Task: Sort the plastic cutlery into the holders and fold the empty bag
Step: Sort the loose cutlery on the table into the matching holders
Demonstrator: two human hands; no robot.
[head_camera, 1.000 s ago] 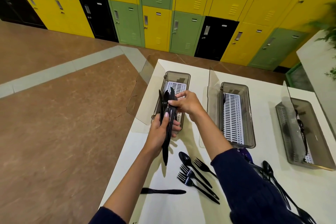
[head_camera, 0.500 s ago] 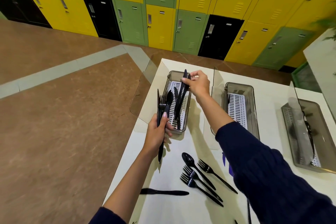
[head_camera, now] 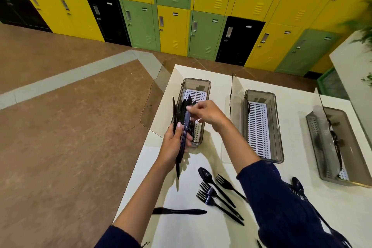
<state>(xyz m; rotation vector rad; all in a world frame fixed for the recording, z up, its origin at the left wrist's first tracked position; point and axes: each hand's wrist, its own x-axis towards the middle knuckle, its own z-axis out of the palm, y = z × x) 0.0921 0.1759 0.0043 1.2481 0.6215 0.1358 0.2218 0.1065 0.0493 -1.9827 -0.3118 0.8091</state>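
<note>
On a white worktop (head_camera: 201, 233) before yellow, green and black lockers (head_camera: 173, 26), a person's left hand (head_camera: 174, 145) grips a bundle of black plastic cutlery (head_camera: 179, 121), upright and just left of the left holder (head_camera: 198, 110). The right hand (head_camera: 205, 112), which half a second ago reached over that holder's far end with a few pieces, has drawn back to the bundle and pinches the top of one piece there. A black knife (head_camera: 179, 211) lies alone near the worktop's front edge. To its right a spoon (head_camera: 213, 183) and three forks (head_camera: 217, 203) lie loose, unmoved. The middle holder (head_camera: 263, 127) shows only its white slotted tray; the right holder (head_camera: 338, 147) holds some dark cutlery. More cutlery (head_camera: 298, 185) shows beyond the right sleeve.
</note>
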